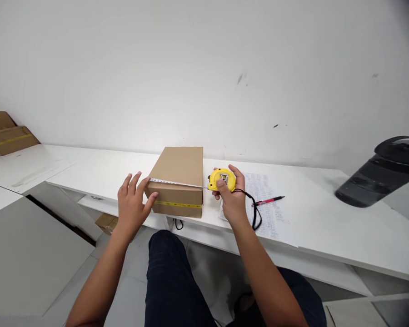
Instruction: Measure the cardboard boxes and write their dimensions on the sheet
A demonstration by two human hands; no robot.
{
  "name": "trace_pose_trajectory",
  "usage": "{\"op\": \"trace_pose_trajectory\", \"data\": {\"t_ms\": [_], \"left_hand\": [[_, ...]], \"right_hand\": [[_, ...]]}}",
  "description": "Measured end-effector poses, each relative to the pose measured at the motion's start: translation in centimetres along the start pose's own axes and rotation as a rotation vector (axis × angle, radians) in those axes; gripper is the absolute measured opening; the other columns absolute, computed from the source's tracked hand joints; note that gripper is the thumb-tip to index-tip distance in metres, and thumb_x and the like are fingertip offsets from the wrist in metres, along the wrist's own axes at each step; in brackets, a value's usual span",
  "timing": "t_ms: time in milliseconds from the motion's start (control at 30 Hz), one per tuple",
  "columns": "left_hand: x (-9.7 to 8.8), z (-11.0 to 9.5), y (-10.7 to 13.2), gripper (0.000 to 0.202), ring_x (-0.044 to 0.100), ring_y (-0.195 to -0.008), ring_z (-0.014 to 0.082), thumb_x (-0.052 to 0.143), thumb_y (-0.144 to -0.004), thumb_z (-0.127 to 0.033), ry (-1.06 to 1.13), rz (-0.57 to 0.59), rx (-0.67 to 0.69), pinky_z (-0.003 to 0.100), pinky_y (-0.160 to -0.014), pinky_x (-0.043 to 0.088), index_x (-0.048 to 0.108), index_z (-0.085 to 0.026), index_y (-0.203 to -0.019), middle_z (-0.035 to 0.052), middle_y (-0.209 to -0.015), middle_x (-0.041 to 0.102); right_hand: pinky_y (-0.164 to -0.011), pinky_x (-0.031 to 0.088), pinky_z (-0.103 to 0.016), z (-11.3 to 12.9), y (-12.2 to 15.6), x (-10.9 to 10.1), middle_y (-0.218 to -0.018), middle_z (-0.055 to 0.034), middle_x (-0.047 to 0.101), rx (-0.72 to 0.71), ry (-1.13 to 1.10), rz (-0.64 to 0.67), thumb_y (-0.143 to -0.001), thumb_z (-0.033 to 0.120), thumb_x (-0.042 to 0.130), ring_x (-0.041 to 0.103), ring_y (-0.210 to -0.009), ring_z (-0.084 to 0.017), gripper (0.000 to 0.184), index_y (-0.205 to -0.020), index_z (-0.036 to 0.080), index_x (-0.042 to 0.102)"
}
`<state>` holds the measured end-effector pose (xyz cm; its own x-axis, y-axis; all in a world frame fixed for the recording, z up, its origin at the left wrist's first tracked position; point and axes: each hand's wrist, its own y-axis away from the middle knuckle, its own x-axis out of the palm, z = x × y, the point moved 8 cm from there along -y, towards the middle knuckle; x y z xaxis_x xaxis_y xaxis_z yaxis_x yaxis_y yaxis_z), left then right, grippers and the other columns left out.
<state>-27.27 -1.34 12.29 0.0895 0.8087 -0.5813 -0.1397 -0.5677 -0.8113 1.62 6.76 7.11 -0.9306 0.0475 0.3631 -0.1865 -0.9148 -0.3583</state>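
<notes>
A closed cardboard box with yellow tape along its front side sits on the white shelf top. Across the box's top near the front edge runs the pulled-out blade of a tape measure. My right hand grips the yellow tape measure case just beyond the box's right side, thumb on its face. A black wrist cord hangs from it. At the box's left front corner, my left hand has its fingers spread, with the index fingertip at the blade's end and the thumb by the front side.
Handwritten paper lies right of the box, with a red and black pen on it. A dark bottle stands at the far right. More cardboard boxes sit at far left, and a small carton is below the top.
</notes>
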Motion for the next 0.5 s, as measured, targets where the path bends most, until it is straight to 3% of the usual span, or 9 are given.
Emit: {"op": "trace_pose_trajectory", "data": {"t_ms": [100, 200, 500], "left_hand": [[-0.3, 0.5, 0.2, 0.047, 0.043, -0.146, 0.0381, 0.058, -0.098, -0.043, -0.016, -0.001, 0.010, 0.054, -0.117, 0.038, 0.059, -0.020, -0.139, 0.0171, -0.149, 0.058], [-0.5, 1.0, 0.5, 0.047, 0.044, -0.146, 0.0372, 0.058, -0.097, -0.043, -0.038, -0.002, -0.001, 0.053, -0.117, 0.037, 0.058, -0.022, -0.140, 0.0160, -0.149, 0.058], [-0.7, 1.4, 1.5, 0.042, 0.054, -0.138, 0.0366, 0.061, -0.096, -0.039, -0.080, -0.043, 0.021, 0.052, -0.112, 0.038, 0.061, -0.024, -0.135, 0.0161, -0.143, 0.063]], "right_hand": [[-0.068, 0.058, -0.027, 1.4, 0.2, 0.8, -0.132, -0.0078, 0.068, -0.084, -0.043, 0.138, -0.079, 0.043, 0.082, 0.071, -0.090, -0.016, 0.065, -0.131, 0.032, 0.045], [-0.086, 0.060, -0.033, 2.6, 0.1, 1.3, -0.127, -0.0064, 0.070, -0.153, -0.020, 0.199, -0.077, 0.038, 0.085, 0.071, -0.103, -0.019, 0.055, -0.118, 0.030, 0.049], [-0.095, 0.056, -0.038, 2.6, 0.2, 0.5, -0.123, -0.0040, 0.069, -0.170, 0.243, 0.210, -0.080, 0.041, 0.083, 0.067, -0.105, -0.022, 0.058, -0.133, 0.031, 0.064]]}}
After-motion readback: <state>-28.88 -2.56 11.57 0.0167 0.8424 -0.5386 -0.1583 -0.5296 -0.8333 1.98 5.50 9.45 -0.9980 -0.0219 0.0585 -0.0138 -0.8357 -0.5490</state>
